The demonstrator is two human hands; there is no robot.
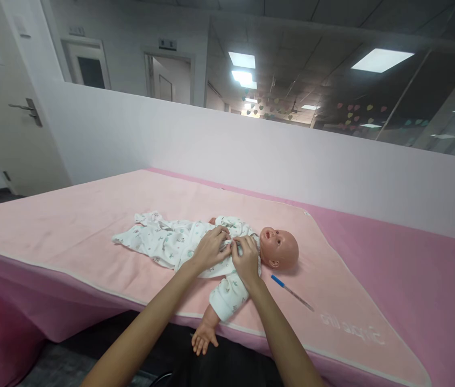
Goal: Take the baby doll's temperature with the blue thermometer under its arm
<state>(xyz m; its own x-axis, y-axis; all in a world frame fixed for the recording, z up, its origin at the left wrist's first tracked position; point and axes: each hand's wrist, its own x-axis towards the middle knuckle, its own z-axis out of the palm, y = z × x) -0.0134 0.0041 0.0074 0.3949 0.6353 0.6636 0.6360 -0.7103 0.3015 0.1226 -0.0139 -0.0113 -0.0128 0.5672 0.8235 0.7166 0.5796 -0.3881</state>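
A baby doll [286, 248] lies on its back, head toward the right, dressed in a white printed outfit [171, 242]. Both of my hands meet over its chest. My left hand [212, 247] has its fingers closed on the front of the outfit. Close beside it, my right hand [246, 258] pinches the same fabric near the collar. Whatever small fastening may lie between the fingertips is hidden. One doll arm reaches toward me, its bare hand [204, 336] hanging over the table's edge.
A blue-capped pen [292, 293] lies right of the doll on a pale pink mat [70, 215]. Darker pink cloth [405, 242] covers the table beneath. A white low wall [251, 150] with glass above runs behind, and a door [13, 107] stands at the left.
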